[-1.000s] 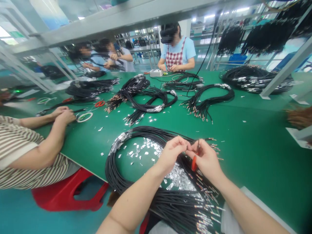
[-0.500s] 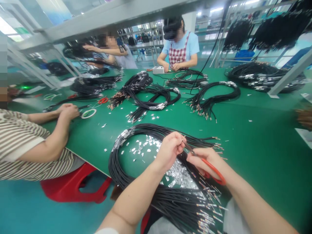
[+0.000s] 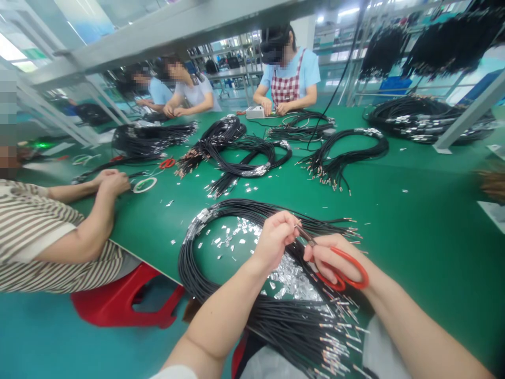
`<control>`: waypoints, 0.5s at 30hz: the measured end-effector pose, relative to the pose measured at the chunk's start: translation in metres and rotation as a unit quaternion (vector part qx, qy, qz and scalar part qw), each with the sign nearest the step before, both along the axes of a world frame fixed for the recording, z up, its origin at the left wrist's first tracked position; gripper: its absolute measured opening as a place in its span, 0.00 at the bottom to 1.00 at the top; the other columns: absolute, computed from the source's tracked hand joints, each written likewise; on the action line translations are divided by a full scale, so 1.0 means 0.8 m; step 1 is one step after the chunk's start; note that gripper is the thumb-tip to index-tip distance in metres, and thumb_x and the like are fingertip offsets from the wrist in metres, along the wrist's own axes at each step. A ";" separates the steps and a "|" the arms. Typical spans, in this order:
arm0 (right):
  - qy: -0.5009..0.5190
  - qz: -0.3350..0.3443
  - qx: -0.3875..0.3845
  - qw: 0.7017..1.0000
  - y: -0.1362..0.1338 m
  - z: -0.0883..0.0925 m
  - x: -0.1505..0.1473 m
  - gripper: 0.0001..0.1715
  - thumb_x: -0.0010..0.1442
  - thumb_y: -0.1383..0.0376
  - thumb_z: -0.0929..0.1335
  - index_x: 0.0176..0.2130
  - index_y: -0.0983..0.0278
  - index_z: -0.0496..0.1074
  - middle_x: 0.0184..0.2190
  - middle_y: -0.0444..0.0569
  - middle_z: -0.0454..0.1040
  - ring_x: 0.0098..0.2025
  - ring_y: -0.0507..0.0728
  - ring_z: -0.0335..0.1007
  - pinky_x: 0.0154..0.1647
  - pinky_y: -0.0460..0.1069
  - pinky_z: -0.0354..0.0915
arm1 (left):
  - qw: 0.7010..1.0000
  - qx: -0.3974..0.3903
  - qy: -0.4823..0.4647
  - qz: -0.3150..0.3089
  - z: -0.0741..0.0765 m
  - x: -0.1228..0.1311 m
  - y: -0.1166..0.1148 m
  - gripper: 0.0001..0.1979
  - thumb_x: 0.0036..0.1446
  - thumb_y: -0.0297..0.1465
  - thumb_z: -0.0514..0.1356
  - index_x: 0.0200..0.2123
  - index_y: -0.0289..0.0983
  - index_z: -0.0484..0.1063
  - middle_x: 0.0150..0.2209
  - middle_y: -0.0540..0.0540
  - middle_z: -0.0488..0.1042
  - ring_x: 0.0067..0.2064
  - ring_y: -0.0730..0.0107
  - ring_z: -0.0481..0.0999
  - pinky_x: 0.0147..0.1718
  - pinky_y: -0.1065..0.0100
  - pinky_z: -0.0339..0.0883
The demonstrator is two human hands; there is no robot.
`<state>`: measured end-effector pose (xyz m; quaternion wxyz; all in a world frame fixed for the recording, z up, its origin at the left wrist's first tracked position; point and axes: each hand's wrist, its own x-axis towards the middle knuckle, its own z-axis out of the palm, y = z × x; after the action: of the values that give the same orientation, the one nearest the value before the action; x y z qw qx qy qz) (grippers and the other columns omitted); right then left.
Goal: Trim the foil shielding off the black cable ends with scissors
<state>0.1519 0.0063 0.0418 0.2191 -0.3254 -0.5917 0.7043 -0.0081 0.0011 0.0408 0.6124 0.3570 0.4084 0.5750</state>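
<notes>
On my green bench (image 3: pixel 414 221), right in front of me, lies a looped bundle of black cables (image 3: pixel 187 268) with metal terminals. My left hand (image 3: pixel 274 242) is pinched closed on a thin end too small to make out. My right hand (image 3: pixel 331 260) grips red-handled scissors (image 3: pixel 347 258), blades beside that pinch. Silver foil scraps (image 3: pixel 290 279) lie within the loop.
</notes>
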 end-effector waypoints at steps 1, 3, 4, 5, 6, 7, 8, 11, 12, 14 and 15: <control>-0.003 -0.008 0.002 1.000 -0.001 0.001 -0.001 0.17 0.55 0.55 0.64 0.26 0.66 0.69 0.08 0.37 0.61 0.10 0.45 0.51 0.13 0.42 0.51 | 1.000 0.000 0.000 0.001 0.000 0.000 0.000 0.04 0.40 0.27 0.56 0.19 0.34 0.62 0.21 0.51 0.66 0.20 0.82 0.56 0.20 0.73 0.43; -0.019 -0.027 0.002 0.999 -0.004 0.003 -0.002 0.15 0.54 0.57 0.65 0.24 0.66 0.67 0.07 0.36 0.58 0.10 0.45 0.48 0.12 0.42 0.48 | 1.000 0.001 -0.002 -0.004 -0.002 0.001 0.001 0.04 0.40 0.26 0.56 0.19 0.34 0.61 0.21 0.52 0.65 0.19 0.82 0.56 0.20 0.73 0.43; -0.028 -0.045 0.004 0.999 -0.004 0.003 -0.002 0.14 0.53 0.57 0.66 0.23 0.65 0.66 0.07 0.35 0.57 0.09 0.45 0.47 0.12 0.42 0.48 | 1.000 0.006 -0.006 -0.010 -0.003 0.002 0.001 0.05 0.41 0.26 0.56 0.19 0.34 0.61 0.20 0.52 0.65 0.19 0.82 0.56 0.20 0.73 0.44; -0.035 -0.072 0.011 0.997 -0.004 0.003 -0.003 0.14 0.52 0.58 0.67 0.22 0.64 0.65 0.08 0.35 0.56 0.10 0.45 0.47 0.12 0.42 0.47 | 1.000 0.016 -0.009 -0.016 -0.004 0.002 0.002 0.05 0.42 0.26 0.56 0.19 0.35 0.61 0.20 0.52 0.65 0.20 0.81 0.57 0.20 0.73 0.47; -0.038 -0.107 0.025 0.993 -0.004 0.002 -0.005 0.14 0.51 0.58 0.68 0.23 0.64 0.65 0.09 0.35 0.57 0.10 0.45 0.48 0.12 0.42 0.48 | 0.999 0.033 -0.011 -0.018 -0.006 0.003 0.002 0.05 0.43 0.26 0.57 0.20 0.35 0.61 0.20 0.52 0.65 0.22 0.80 0.60 0.22 0.73 0.51; -0.032 -0.146 0.047 0.988 -0.003 0.000 -0.006 0.13 0.50 0.59 0.70 0.24 0.63 0.65 0.11 0.36 0.59 0.12 0.46 0.52 0.13 0.42 0.51 | 0.998 0.053 -0.009 -0.015 -0.007 0.004 0.002 0.05 0.44 0.25 0.57 0.21 0.35 0.61 0.21 0.52 0.67 0.24 0.78 0.64 0.25 0.72 0.56; -0.014 -0.185 0.075 0.980 -0.001 -0.003 -0.008 0.12 0.47 0.60 0.71 0.25 0.63 0.65 0.14 0.37 0.63 0.15 0.47 0.57 0.16 0.43 0.56 | 0.997 0.075 -0.003 -0.008 -0.009 0.005 0.002 0.05 0.45 0.24 0.58 0.23 0.35 0.63 0.23 0.51 0.68 0.27 0.77 0.67 0.30 0.71 0.60; 0.081 -0.249 0.144 0.954 0.004 -0.014 -0.017 0.17 0.44 0.63 0.74 0.32 0.61 0.65 0.28 0.43 0.72 0.29 0.51 0.69 0.33 0.47 0.67 | 0.988 0.135 0.067 0.020 -0.012 0.006 -0.002 0.08 0.48 0.23 0.59 0.34 0.37 0.68 0.30 0.50 0.73 0.35 0.72 0.72 0.41 0.66 0.63; 0.103 -0.254 0.154 0.949 0.005 -0.018 -0.020 0.18 0.44 0.63 0.74 0.33 0.61 0.65 0.30 0.43 0.72 0.32 0.52 0.69 0.37 0.48 0.67 | 0.982 0.156 0.105 0.025 -0.012 0.006 -0.004 0.10 0.49 0.23 0.59 0.36 0.37 0.70 0.31 0.49 0.74 0.36 0.71 0.72 0.42 0.65 0.64; 0.114 -0.252 0.170 0.946 0.005 -0.024 -0.026 0.16 0.46 0.63 0.73 0.33 0.61 0.64 0.30 0.43 0.70 0.32 0.52 0.69 0.37 0.48 0.67 | 0.963 0.199 0.177 0.027 -0.011 0.005 -0.008 0.09 0.52 0.23 0.57 0.37 0.37 0.72 0.32 0.47 0.74 0.39 0.68 0.72 0.44 0.63 0.64; 0.110 -0.250 0.181 0.945 0.004 -0.027 -0.028 0.15 0.47 0.63 0.72 0.32 0.61 0.63 0.29 0.42 0.69 0.31 0.51 0.68 0.36 0.48 0.67 | 0.955 0.218 0.201 0.024 -0.010 0.004 -0.010 0.08 0.52 0.23 0.57 0.35 0.37 0.73 0.32 0.46 0.74 0.40 0.67 0.72 0.45 0.62 0.63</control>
<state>0.1299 0.0098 0.0206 0.5073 -0.3381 -0.5812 0.5389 -0.0050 -0.0072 0.0328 0.4115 0.5798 0.3961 0.5810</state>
